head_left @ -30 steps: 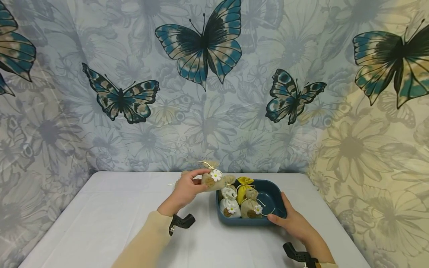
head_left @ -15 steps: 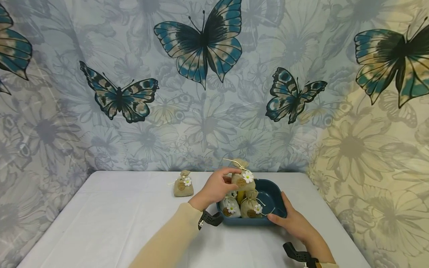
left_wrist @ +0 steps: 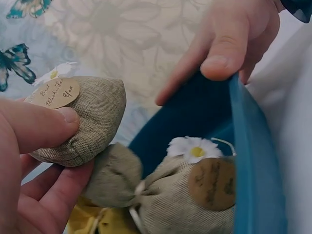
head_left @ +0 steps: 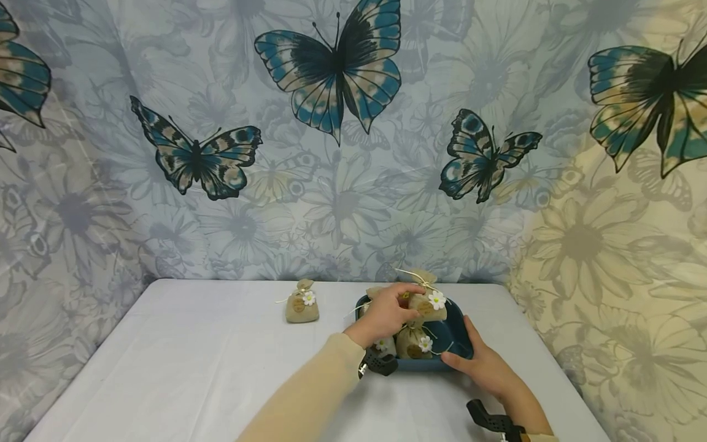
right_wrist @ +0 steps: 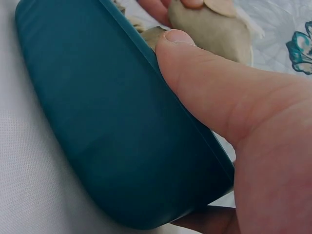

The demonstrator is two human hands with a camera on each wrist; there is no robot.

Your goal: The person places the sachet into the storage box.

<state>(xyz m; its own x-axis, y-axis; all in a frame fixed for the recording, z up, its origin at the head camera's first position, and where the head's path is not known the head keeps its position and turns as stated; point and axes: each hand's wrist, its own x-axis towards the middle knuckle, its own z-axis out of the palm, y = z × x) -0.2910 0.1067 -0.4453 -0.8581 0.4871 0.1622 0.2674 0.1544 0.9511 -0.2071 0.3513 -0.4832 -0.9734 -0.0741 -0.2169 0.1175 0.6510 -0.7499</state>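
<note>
My left hand pinches a beige drawstring pouch between thumb and fingers, above the blue box. A white daisy and a round tag decorate the pouch. Around the box's right end, my right hand holds on, its thumb over the rim. Inside the box, another beige pouch stands at the front, beside a white pouch partly covered by my left wrist. In the left wrist view, a yellow pouch shows below the held one.
Left of the box, one more beige pouch stands on the white-covered table. A butterfly-print cloth hangs behind the table's far edge. Each wrist wears a black camera mount.
My left hand has carried the beige pouch rightward, from the box's left edge to over its right half. The standing pouch at left has come into view. My right hand has stayed on the box.
</note>
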